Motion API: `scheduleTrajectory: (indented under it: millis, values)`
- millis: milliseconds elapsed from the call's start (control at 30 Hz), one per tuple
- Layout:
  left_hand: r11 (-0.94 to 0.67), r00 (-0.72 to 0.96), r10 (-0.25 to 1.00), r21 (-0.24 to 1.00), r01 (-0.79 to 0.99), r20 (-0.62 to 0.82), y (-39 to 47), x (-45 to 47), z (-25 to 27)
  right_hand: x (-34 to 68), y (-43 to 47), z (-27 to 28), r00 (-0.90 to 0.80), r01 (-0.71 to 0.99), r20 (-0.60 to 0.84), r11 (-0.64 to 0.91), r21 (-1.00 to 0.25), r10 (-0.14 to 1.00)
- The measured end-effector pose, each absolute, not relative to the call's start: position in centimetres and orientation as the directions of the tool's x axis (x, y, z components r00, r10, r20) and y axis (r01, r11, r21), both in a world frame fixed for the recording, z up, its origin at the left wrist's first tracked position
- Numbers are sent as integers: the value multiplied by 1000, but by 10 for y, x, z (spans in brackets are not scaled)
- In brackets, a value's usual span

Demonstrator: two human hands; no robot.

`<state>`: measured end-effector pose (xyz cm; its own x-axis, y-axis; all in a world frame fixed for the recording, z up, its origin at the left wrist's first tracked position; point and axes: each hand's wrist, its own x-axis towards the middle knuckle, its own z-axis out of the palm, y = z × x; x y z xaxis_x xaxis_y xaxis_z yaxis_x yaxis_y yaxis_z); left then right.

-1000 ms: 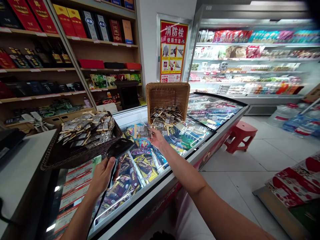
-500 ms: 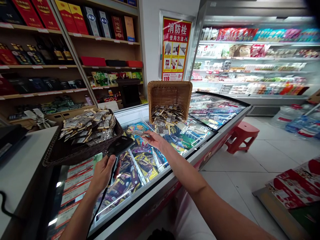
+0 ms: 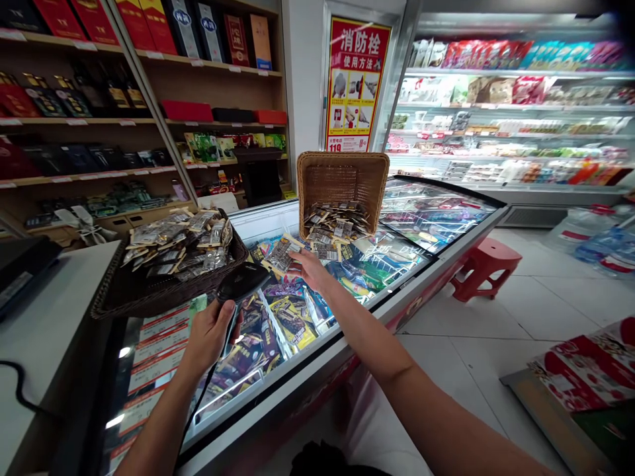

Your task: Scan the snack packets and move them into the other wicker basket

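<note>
My left hand (image 3: 212,332) is wrapped round the handle of a black barcode scanner (image 3: 242,281), whose cord trails down along my forearm. The scanner's head points toward the small snack packet (image 3: 280,254) that my right hand (image 3: 308,270) pinches by its edge, label side up. Behind that hand, a tan wicker basket (image 3: 342,173) lies tipped with its mouth toward me, and several like packets (image 3: 342,225) are gathered at its lower side. Left of the scanner, a dark wicker basket (image 3: 112,294) holds a heap of similar packets (image 3: 183,241).
Both baskets rest on a glass-topped chest freezer (image 3: 292,360) full of packaged goods. A white counter (image 3: 59,311) stands at the left. On the floor to the right are a red stool (image 3: 486,268), water bottles (image 3: 575,235) and a red-patterned box (image 3: 590,370).
My right hand has turned the packet from nearly edge-on to face up, near the scanner's head. The left hand keeps its grip on the scanner. The whole view has shifted slightly.
</note>
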<state>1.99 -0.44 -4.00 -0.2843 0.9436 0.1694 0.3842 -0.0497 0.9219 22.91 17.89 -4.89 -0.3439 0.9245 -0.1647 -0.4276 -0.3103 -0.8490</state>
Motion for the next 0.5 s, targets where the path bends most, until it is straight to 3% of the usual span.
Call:
scheduleTrajectory:
  millis: [200, 500]
  values:
    - [-74, -212, 960, 892, 445, 185, -4, 18, -43, 226, 180, -56, -161, -419, -92, -153, -895, 983]
    - [-65, -176, 970, 881, 468, 166, -4, 28, -35, 225, 183, -56, -81, -433, -93, -119, -894, 992]
